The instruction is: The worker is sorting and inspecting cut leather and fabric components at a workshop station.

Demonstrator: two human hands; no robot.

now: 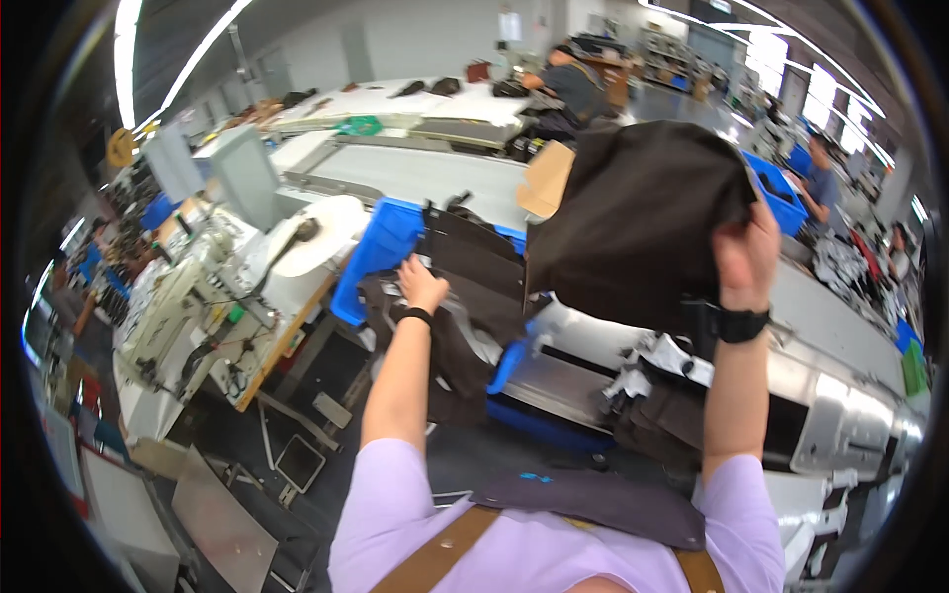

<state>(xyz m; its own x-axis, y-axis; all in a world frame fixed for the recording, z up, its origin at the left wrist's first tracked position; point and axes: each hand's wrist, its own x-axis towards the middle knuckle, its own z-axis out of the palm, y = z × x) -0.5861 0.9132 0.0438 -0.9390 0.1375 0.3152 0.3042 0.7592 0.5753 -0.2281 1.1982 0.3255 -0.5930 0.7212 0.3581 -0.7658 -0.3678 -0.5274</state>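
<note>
My right hand [745,256], with a black watch on its wrist, grips the right edge of a large dark brown fabric or leather piece [637,222] raised in front of me. My left hand [421,285], with a black band on the wrist, is at dark brown panels [474,259] in a blue plastic bin [377,241]; whether its fingers grip one cannot be made out. More dark material with pale backing [422,348] hangs over the bin's near side. A piece of tan cardboard [547,178] shows left of the raised piece.
An industrial sewing machine [174,315] stands on a wood-edged table at left. A metal-topped bench [556,385] holding dark and silvery scraps [660,363] lies at right. Long white worktables [430,174] run ahead. One person [574,85] works beyond them, another [821,181] at far right.
</note>
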